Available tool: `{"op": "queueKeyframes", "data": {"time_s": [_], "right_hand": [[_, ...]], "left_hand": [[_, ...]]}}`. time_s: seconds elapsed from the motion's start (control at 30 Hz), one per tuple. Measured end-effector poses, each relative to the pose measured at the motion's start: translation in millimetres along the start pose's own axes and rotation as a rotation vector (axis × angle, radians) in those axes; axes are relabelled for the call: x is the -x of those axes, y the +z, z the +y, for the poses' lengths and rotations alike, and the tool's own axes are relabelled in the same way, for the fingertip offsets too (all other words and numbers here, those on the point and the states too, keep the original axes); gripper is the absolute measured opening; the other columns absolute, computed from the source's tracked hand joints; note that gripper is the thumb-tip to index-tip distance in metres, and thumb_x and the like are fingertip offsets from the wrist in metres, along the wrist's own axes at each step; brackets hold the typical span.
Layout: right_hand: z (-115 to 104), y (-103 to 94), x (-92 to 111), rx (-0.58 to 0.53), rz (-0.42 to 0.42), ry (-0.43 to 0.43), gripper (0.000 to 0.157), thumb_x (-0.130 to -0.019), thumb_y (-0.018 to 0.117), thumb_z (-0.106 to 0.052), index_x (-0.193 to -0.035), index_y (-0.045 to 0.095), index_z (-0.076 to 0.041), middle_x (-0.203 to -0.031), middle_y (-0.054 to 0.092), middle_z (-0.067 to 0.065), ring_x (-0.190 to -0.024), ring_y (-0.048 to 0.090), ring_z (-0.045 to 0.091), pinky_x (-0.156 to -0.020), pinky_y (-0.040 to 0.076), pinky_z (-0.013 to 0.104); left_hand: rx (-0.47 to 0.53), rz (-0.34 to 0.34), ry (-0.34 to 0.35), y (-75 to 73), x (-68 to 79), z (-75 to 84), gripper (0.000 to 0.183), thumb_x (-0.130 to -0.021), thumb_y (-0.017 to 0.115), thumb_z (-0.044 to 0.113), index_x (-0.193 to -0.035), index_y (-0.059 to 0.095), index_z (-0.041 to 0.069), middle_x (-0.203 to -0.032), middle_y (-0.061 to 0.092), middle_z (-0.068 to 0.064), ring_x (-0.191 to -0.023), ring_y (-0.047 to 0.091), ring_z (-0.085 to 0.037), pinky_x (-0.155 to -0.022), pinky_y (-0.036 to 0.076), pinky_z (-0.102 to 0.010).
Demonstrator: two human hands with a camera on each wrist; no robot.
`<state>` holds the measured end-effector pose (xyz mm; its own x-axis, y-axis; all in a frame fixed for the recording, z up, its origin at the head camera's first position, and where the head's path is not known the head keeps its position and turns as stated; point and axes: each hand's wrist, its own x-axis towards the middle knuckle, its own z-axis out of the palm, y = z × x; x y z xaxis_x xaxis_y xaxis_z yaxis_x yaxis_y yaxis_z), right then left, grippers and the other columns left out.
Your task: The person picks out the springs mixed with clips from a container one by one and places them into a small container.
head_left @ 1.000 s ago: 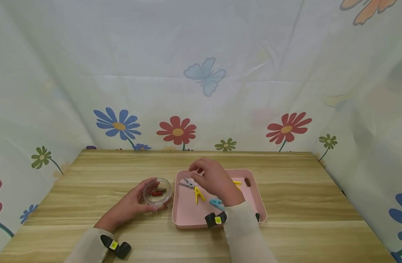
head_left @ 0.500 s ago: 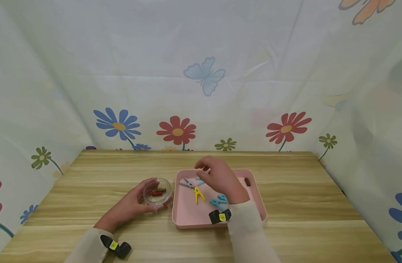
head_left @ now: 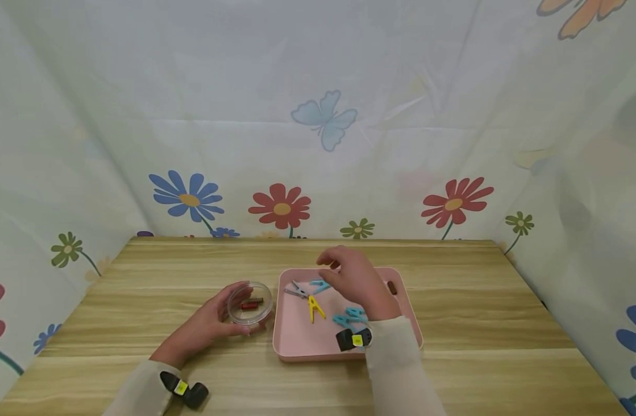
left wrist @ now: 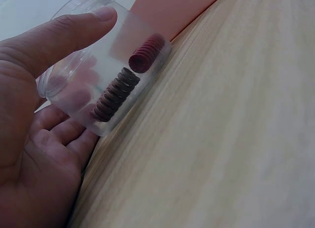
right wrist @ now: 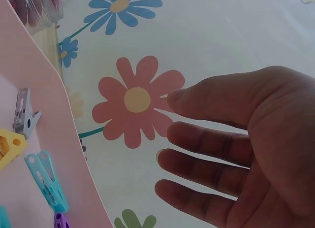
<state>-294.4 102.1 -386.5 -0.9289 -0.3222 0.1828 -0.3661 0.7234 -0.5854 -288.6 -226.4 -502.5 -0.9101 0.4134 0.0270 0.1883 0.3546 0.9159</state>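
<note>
My left hand [head_left: 214, 315] grips a clear plastic jar [left wrist: 123, 33] from its left side, the thumb along the near side. Inside lie a red coil spring [left wrist: 146, 53] and a dark grey one [left wrist: 115, 96]. Over the back of the pink tray [head_left: 297, 342] hovers my right hand [head_left: 356, 280], fingers loosely bent and apart, with nothing between them. Below and around it in the tray are a grey clothespin [head_left: 298, 290], a yellow clothespin [head_left: 315, 308] and several light blue clothespins [head_left: 320, 285].
A small brown cylinder [head_left: 392, 287] lies by the tray's right wall. Part of a purple clip [right wrist: 60, 220] shows in the right wrist view. The wooden table [head_left: 479, 323] ends at a flowered curtain [head_left: 380, 173].
My right hand has drifted right over the tray, uncovering a light blue clothespin at the back and covering a yellow one on the right. The left hand and jar stay put.
</note>
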Motion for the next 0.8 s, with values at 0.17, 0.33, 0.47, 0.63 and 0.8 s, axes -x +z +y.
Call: {"op": "queueKeyframes", "data": {"time_s": [0.17,0.33,0.47,0.63,0.8], "right_hand": [[3,-1.9,0,0.006,0.013,0.035,0.020,-0.091,0.067,-0.025,-0.111,0.069,-0.018,-0.111,0.066,-0.003,-0.100,0.061,0.019,-0.086,0.055,0.036],[7,-3.1,-1,0.015,0.016,0.056,0.021,-0.092,0.067,-0.026,-0.111,0.069,-0.019,-0.113,0.066,-0.002,-0.102,0.061,0.019,-0.086,0.055,0.037],[11,-4.6,-2,0.008,0.022,0.058,0.019,-0.091,0.067,-0.023,-0.110,0.069,-0.018,-0.112,0.067,-0.001,-0.102,0.062,0.021,-0.088,0.054,0.038],[12,-6.6,-1,-0.006,0.028,0.084,0.018,-0.091,0.068,-0.022,-0.109,0.069,-0.018,-0.109,0.068,-0.002,-0.102,0.062,0.021,-0.088,0.055,0.038],[15,-7.8,-1,-0.004,0.021,0.117,0.019,-0.091,0.068,-0.022,-0.109,0.069,-0.018,-0.109,0.068,-0.003,-0.104,0.062,0.022,-0.088,0.055,0.036]], "left_hand": [[-0.002,0.000,-0.002,0.2,0.6,0.7,0.090,-0.072,0.085,0.032,-0.146,0.034,0.031,-0.153,0.041,-0.006,-0.145,0.032,-0.027,-0.114,0.029,-0.020],[0.003,-0.003,-0.008,-0.2,-0.4,0.9,0.090,-0.072,0.085,0.033,-0.146,0.033,0.031,-0.153,0.040,-0.005,-0.145,0.032,-0.027,-0.117,0.023,-0.043],[-0.007,-0.002,-0.004,-0.2,-0.8,1.0,0.090,-0.072,0.085,0.033,-0.146,0.033,0.031,-0.153,0.040,-0.005,-0.145,0.032,-0.027,-0.117,0.024,-0.043],[-0.016,-0.003,-0.007,-0.3,-0.6,-0.3,0.090,-0.072,0.085,0.033,-0.145,0.033,0.033,-0.153,0.040,-0.004,-0.145,0.032,-0.026,-0.115,0.028,-0.025],[-0.010,-0.004,-0.005,-0.8,-0.7,-2.4,0.090,-0.072,0.085,0.033,-0.145,0.033,0.033,-0.153,0.040,-0.004,-0.145,0.032,-0.025,-0.106,0.027,-0.008]]}}
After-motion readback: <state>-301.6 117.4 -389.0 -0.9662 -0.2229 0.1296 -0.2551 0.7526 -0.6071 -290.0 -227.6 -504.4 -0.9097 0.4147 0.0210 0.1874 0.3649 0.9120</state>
